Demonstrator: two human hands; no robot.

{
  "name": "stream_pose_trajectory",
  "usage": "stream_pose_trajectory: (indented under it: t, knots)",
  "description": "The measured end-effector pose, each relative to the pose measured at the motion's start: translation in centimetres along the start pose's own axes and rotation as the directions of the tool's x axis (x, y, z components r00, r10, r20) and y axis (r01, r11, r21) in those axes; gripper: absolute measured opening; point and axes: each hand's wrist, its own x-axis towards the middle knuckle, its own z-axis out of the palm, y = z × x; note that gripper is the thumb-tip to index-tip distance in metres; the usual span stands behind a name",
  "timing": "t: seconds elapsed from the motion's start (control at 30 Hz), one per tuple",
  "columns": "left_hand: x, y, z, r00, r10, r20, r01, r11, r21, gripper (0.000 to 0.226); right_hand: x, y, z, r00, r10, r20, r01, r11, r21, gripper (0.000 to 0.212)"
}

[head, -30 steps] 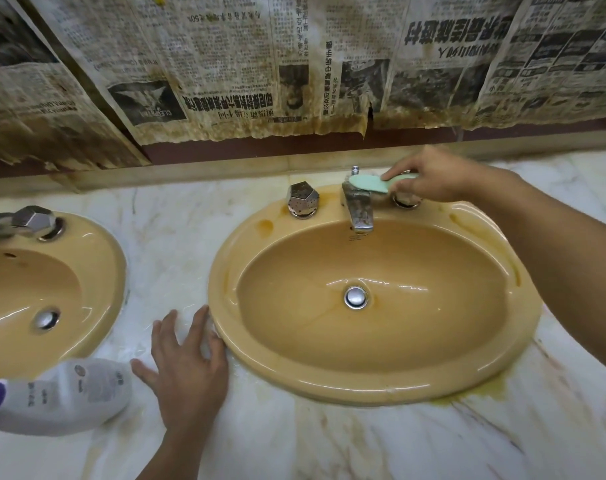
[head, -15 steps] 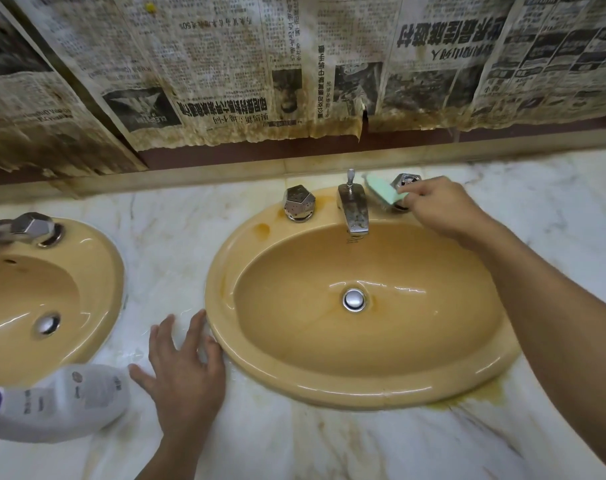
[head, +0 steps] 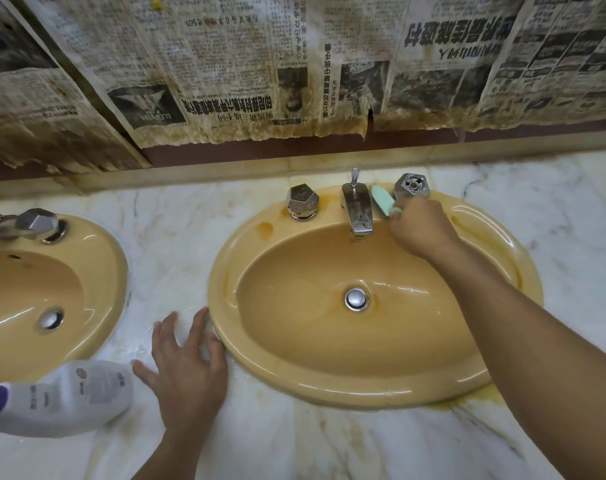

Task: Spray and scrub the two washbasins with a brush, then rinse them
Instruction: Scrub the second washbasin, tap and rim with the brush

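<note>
Brush (head: 382, 203) is pointing up-left between spout (head: 358, 211) and right knob (head: 411, 187) on the back rim of the right washbasin (head: 329, 388), upper middle of frame, with the right hand (head: 421, 230) gripping it and the left hand (head: 187, 368) lying flat, empty, on the counter (head: 294, 445).

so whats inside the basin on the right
A chrome drain plug at the bottom and faint brown streaks. The right arm crosses over the basin, hiding part of its right wall.
</note>
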Motion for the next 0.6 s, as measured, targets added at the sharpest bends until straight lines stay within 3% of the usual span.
stream_pose_trajectory:
  t: [0.23,0.43,0.6]
  knots:
    - [0.1,0.1,-0.2,1.0,-0.001,0.015,0.001,1.0,-0.019,0.051,3.1,-3.4,-0.2,0.999,0.045,-0.031,-0.046,0.998,-0.039,0.029]
    - [0.2,-0.3,-0.1,1.0,0.003,0.025,-0.003,1.0,-0.011,0.049,1.8,-1.3,-0.7,0.998,0.018,0.062,-0.02,0.999,0.031,0.025]
    - [0.2,-0.5,0.1,1.0,-0.005,0.028,0.006,1.0,-0.019,0.041,3.4,-2.6,-0.1,0.999,0.048,-0.011,-0.047,0.996,0.082,0.024]
